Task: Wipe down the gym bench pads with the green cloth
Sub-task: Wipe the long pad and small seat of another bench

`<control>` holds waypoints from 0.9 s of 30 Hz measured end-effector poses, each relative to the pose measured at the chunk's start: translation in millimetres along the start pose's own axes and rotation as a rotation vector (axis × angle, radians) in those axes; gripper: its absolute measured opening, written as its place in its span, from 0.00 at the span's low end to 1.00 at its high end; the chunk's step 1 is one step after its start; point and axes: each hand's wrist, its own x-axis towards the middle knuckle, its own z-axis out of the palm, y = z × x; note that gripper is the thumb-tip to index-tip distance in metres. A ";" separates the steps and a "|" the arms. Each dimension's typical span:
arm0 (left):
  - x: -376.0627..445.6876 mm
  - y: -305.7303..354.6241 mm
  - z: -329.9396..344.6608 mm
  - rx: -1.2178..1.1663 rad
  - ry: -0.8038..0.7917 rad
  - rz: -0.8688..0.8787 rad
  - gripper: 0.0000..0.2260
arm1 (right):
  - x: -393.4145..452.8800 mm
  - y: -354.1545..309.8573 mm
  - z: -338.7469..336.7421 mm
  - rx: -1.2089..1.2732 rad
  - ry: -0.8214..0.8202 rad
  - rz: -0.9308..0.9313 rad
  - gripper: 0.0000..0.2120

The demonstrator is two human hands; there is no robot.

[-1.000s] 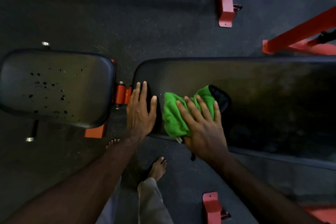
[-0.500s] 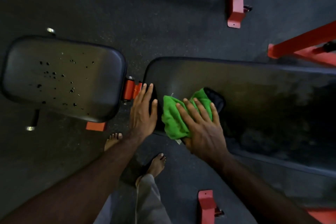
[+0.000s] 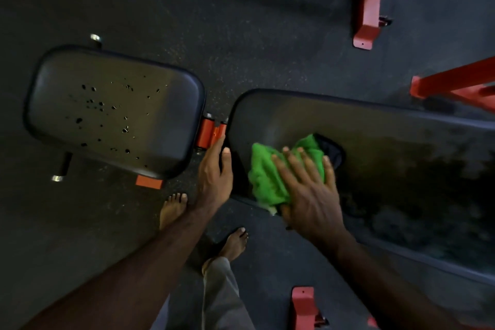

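Head view: the right hand (image 3: 308, 190) lies flat, fingers spread, pressing the green cloth (image 3: 270, 177) onto the long back pad (image 3: 375, 147) at center frame, near the pad's left end. That pad's long axis runs off to the right, so most of its surface lies rightward of this grip. The left hand (image 3: 215, 171) rests open against the pad's left edge, beside the orange hinge (image 3: 210, 132). The speckled seat pad (image 3: 115, 112) sits at left. Compared with a second ago, the cloth has barely shifted on the pad, while the left hand has slid off its top onto the edge.
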 end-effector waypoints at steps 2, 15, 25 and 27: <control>0.3 1.0 -1.8 0.001 -0.004 -0.023 0.21 | 33.5 6.6 -7.7 0.059 0.077 0.206 0.46; -7.1 -9.6 -3.4 0.111 -0.115 0.009 0.25 | 61.5 11.2 -13.0 0.045 0.072 0.175 0.45; -29.1 -15.6 -4.0 0.183 -0.166 -0.007 0.28 | 53.8 -17.2 0.7 -0.016 -0.085 -0.189 0.42; -30.0 -11.6 -5.2 0.169 -0.186 -0.053 0.27 | 50.2 -5.3 -2.0 -0.021 -0.032 -0.094 0.43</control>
